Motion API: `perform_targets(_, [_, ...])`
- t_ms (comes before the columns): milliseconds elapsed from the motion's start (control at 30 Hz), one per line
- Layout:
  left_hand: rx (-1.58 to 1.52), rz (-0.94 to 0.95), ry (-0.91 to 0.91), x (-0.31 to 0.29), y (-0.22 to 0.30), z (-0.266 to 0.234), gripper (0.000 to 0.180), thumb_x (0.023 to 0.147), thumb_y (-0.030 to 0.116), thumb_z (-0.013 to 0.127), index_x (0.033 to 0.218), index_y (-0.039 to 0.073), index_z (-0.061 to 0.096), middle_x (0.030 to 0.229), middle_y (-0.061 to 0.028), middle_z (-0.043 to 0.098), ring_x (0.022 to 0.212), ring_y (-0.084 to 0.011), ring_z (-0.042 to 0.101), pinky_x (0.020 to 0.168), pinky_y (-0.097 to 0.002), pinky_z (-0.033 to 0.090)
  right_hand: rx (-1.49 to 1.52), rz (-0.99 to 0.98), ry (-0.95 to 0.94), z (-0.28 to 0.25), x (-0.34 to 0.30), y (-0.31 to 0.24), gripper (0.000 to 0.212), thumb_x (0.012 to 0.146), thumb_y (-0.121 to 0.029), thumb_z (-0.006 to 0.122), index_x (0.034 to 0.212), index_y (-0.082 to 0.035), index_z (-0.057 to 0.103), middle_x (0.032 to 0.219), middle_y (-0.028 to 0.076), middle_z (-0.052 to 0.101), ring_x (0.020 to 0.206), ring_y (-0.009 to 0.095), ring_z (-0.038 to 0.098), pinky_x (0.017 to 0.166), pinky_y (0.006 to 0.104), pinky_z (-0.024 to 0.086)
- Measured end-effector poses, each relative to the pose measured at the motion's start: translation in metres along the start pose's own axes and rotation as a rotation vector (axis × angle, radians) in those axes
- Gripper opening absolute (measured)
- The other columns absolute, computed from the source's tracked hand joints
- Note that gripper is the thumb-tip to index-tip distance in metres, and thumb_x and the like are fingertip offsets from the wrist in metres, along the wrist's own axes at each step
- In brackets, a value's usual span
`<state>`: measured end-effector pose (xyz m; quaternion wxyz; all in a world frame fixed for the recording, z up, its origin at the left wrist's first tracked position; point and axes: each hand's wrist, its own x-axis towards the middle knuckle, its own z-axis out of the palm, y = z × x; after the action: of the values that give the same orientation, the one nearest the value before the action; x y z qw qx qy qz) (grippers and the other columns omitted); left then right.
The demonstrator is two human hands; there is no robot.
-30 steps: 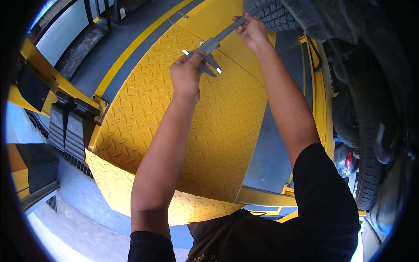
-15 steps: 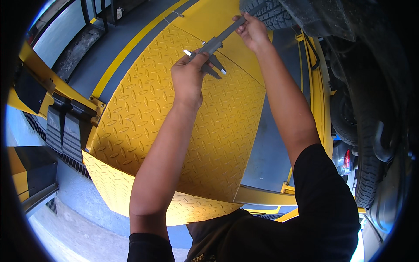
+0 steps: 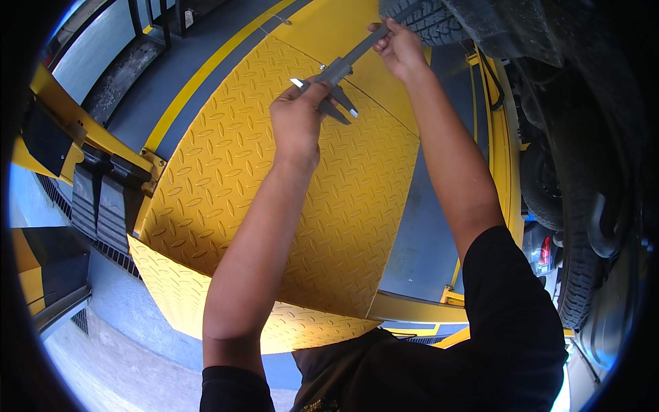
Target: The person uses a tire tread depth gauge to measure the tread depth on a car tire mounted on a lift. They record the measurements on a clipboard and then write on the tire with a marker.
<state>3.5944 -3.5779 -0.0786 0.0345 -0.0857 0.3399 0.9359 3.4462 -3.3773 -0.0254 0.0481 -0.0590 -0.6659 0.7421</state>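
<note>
Since a second ago, the grey caliper (image 3: 336, 71) and my left fingers (image 3: 316, 92) have gone a tiny bit right. It's such a small move that I think I'm holding it steady. On the left, those fingers pinch its jaw end, over the bumpy yellow plate (image 3: 226, 178). Next, my right fingers (image 3: 397, 30) pinch its long bar. I can't tell if it touches the tyre (image 3: 434, 29).
</note>
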Motion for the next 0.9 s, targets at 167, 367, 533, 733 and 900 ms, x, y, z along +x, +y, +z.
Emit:
perform_targets(167, [0.031,-0.005,0.013,0.0005,-0.001,-0.0023,0.024,0.089,0.006,0.062,0.107,-0.011,0.064,0.086,-0.0109,0.066,0.077,-0.0172,0.063,0.08,-0.0317,0.052,-0.009,-0.011,0.005,0.0027,-0.0029,-0.0014,0.023,0.108,-0.016,0.04,0.121,0.001,0.049,0.091,0.014,0.066,0.061,0.012,0.046,0.062,0.0272,0.043])
perform_targets(367, [0.045,-0.014,0.018,0.0026,-0.0029,-0.0028,0.024,0.09,0.006,0.063,0.107,-0.011,0.064,0.085,-0.0109,0.066,0.078,-0.0168,0.062,0.078,-0.0322,0.052,0.013,0.008,0.003,0.0026,-0.0008,-0.0023,0.021,0.108,-0.016,0.04,0.119,-0.001,0.049,0.09,0.014,0.066,0.06,0.012,0.046,0.062,0.0271,0.043])
perform_targets(533, [-0.027,0.005,-0.047,0.0027,-0.0062,-0.0028,0.022,0.09,0.005,0.063,0.106,-0.01,0.064,0.086,-0.0107,0.066,0.078,-0.0163,0.061,0.077,-0.0304,0.051,0.028,0.015,0.015,0.0003,0.0014,-0.0001,0.021,0.108,-0.016,0.041,0.12,-0.001,0.049,0.089,0.014,0.066,0.059,0.012,0.046,0.061,0.0274,0.043])
perform_targets(733, [0.002,-0.017,-0.042,0.0046,-0.0068,-0.0037,0.021,0.091,0.004,0.063,0.106,-0.01,0.064,0.086,-0.0101,0.066,0.077,-0.0159,0.061,0.074,-0.0295,0.049,0.007,-0.002,0.016,-0.0005,0.0013,-0.0018,0.021,0.108,-0.016,0.041,0.12,-0.001,0.051,0.09,0.014,0.067,0.059,0.012,0.045,0.062,0.0275,0.043])
perform_targets(900, [-0.03,-0.016,-0.032,0.0015,-0.0043,-0.0021,0.02,0.09,0.004,0.063,0.106,-0.01,0.065,0.086,-0.01,0.065,0.078,-0.0159,0.061,0.075,-0.0295,0.05,-0.004,-0.006,0.007,0.0002,0.0004,-0.003,0.022,0.108,-0.016,0.041,0.12,-0.001,0.051,0.091,0.014,0.067,0.06,0.012,0.046,0.062,0.0272,0.043])
